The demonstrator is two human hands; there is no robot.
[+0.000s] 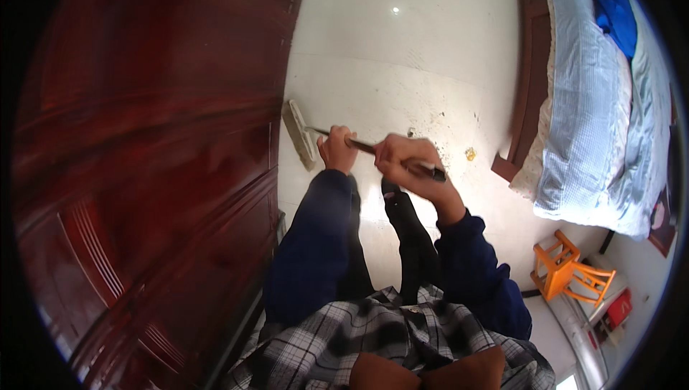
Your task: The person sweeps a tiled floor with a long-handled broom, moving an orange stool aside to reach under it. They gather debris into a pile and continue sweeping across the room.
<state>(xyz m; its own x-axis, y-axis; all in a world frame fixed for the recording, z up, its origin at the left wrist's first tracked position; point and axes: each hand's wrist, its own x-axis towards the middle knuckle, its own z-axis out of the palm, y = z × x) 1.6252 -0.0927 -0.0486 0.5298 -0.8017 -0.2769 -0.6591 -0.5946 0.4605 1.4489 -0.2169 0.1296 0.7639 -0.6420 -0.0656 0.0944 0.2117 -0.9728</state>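
Both my hands grip the dark, slim handle [364,147] of what looks like a broom. Its long, narrow beige-grey head [298,134] rests on the floor along the base of the dark red wooden furniture. My left hand [336,149] is closed around the handle nearer the head. My right hand [413,162] wraps the handle farther up, with the dark grip end sticking out past it to the right. From the head the handle slants up toward the right. The underside of the head is hidden.
Glossy dark red cabinet panels [165,103] line the left. Small crumbs and a yellowish scrap [471,154] lie on the pale floor [402,53]. A bed with light blue bedding [585,117] stands at right, its brown wooden frame [530,67] beside the floor. An orange wooden chair [556,268] is lower right.
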